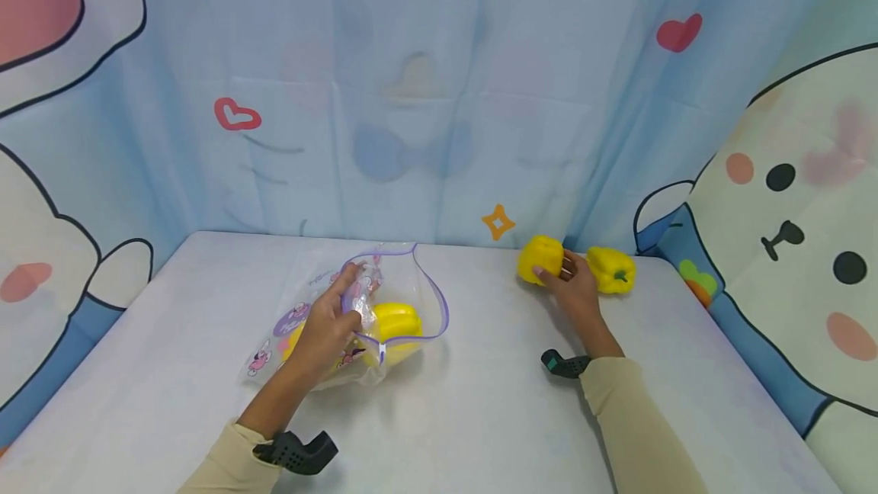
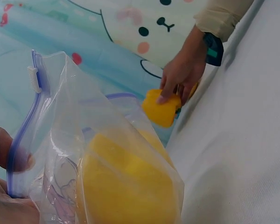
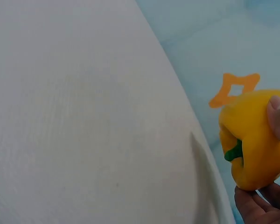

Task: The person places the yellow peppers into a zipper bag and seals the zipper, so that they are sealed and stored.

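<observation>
My left hand (image 1: 329,334) pinches the rim of a clear zip bag (image 1: 437,280) with a purple edge and printed cartoon figures. The bag lies on its side with its mouth spread toward the right. Inside it shows a yellow bell pepper (image 1: 398,320), with more yellow behind the hand; the left wrist view has this yellow mass blurred through the plastic. At the far right of the table my right hand (image 1: 578,288) grips another yellow bell pepper (image 3: 256,140) between thumb and fingers, its green stem visible in the right wrist view.
Just right of my right hand, one more yellow bell pepper (image 1: 610,271) rests near the back edge of the white table (image 1: 480,418). A light blue printed curtain (image 1: 439,97) hangs behind the table and along both sides.
</observation>
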A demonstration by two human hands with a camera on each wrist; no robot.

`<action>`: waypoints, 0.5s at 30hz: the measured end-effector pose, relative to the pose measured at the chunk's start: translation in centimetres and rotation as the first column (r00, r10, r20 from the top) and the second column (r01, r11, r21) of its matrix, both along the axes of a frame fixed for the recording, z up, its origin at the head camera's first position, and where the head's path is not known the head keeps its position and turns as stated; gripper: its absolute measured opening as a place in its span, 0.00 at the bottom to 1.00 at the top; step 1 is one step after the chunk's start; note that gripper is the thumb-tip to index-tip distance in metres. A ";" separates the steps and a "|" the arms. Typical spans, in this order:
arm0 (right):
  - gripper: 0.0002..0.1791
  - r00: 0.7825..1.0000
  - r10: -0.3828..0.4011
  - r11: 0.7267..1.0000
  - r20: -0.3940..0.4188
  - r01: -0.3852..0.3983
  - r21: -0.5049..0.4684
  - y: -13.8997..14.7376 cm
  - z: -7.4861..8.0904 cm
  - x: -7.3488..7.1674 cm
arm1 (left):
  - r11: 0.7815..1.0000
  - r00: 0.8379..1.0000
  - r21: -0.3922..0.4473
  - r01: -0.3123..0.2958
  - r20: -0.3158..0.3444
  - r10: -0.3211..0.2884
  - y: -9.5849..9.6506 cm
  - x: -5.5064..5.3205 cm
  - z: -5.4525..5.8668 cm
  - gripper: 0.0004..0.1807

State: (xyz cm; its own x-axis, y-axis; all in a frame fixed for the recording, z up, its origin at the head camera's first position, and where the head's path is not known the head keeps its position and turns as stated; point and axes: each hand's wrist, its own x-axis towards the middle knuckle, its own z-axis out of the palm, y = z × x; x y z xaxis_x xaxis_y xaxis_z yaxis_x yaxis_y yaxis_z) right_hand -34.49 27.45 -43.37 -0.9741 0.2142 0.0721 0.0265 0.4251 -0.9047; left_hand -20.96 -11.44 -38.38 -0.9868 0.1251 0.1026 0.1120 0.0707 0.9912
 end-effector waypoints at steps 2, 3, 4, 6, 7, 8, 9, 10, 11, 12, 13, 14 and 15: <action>0.49 1.000 0.030 0.999 -0.005 -0.029 0.033 -0.3 0.3 0.1 | 1.000 1.000 -0.003 -0.001 -0.003 0.001 0.0 0.0 0.0 0.44; 0.49 0.999 0.043 0.998 -0.007 -0.042 0.052 -0.5 0.4 0.2 | 1.000 1.000 -0.002 0.000 -0.004 0.000 0.0 0.0 0.0 0.44; 0.49 0.998 0.056 0.996 -0.008 -0.055 0.068 -0.7 0.5 0.3 | 1.000 1.000 0.000 0.001 -0.003 -0.001 0.0 0.0 0.0 0.44; 0.48 0.996 0.083 0.992 -0.013 -0.081 0.094 -1.1 0.7 0.5 | 1.000 1.000 0.018 0.006 -0.002 -0.006 -0.1 0.0 -0.1 0.44; 0.47 0.995 0.097 0.991 -0.021 -0.094 0.099 -1.3 0.8 0.6 | 1.000 1.000 0.019 0.007 -0.001 -0.007 -0.1 0.0 -0.1 0.43; 0.47 0.994 0.108 0.989 -0.030 -0.105 0.100 -1.5 0.9 0.7 | 1.000 1.000 0.023 0.007 -0.001 -0.007 -0.1 0.0 -0.1 0.43; 0.46 0.992 0.121 0.989 -0.041 -0.117 0.096 -1.7 1.0 0.7 | 1.000 1.000 0.025 0.007 0.000 -0.007 -0.1 0.0 -0.1 0.43; 0.46 0.990 0.134 0.988 -0.053 -0.129 0.089 -1.9 1.2 0.8 | 1.000 1.000 0.026 0.008 0.000 -0.008 -0.1 0.0 -0.1 0.43; 0.45 0.987 0.145 0.987 -0.065 -0.139 0.083 -2.2 1.3 0.9 | 1.000 1.000 0.024 0.008 -0.002 -0.008 -0.1 0.0 -0.1 0.43; 0.45 0.985 0.155 0.986 -0.077 -0.149 0.074 -2.4 1.5 1.0 | 1.000 1.000 0.023 0.008 -0.004 -0.008 -0.1 0.0 -0.1 0.43; 0.45 0.982 0.164 0.985 -0.089 -0.158 0.068 -2.7 1.7 1.1 | 1.000 1.000 0.019 0.008 -0.006 -0.008 -0.1 0.0 -0.1 0.43; 0.44 0.980 0.173 0.984 -0.097 -0.168 0.061 -2.9 1.8 1.3 | 1.000 1.000 0.021 0.012 -0.009 -0.011 0.0 0.0 0.0 0.43; 0.44 0.977 0.183 0.983 -0.108 -0.178 0.052 -3.2 2.0 1.5 | 1.000 1.000 0.022 0.015 -0.012 -0.015 0.0 0.0 0.0 0.43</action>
State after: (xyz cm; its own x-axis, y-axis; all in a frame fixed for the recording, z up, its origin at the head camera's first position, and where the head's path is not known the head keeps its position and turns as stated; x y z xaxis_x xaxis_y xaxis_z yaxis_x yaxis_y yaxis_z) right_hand -33.02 24.28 -41.35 -0.9818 0.0297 0.1878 -0.1545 0.4515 -0.8788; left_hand -20.97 -11.47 -38.41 -0.9835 0.1374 0.1174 0.1249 0.0470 0.9911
